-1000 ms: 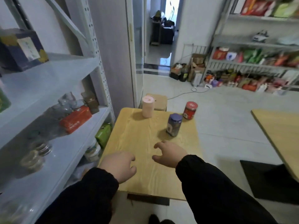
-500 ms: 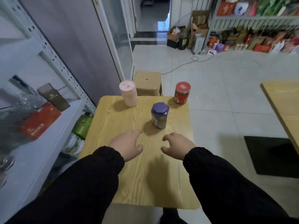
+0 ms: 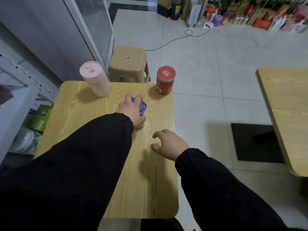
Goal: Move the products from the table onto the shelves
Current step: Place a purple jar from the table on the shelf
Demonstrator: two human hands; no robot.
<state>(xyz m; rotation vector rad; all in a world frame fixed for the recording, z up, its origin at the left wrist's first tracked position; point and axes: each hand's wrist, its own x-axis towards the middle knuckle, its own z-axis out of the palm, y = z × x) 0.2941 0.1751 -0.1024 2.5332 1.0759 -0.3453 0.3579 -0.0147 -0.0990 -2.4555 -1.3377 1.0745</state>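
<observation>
Left hand (image 3: 133, 111) now forward, grip wrapped over purple jar (image 3: 142, 106); right hand (image 3: 170, 144) loosely spread above table (image 3: 93, 130).

Tan stool (image 3: 128, 61) behind table; cable (image 3: 176, 39) on floor.

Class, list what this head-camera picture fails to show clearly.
- Purple-lidded jar: mostly hidden under the left hand; label unseen.
- Shelves: cut off by the left edge.
- Red can label: too small to read.
- Far floor goods: blurred.
</observation>
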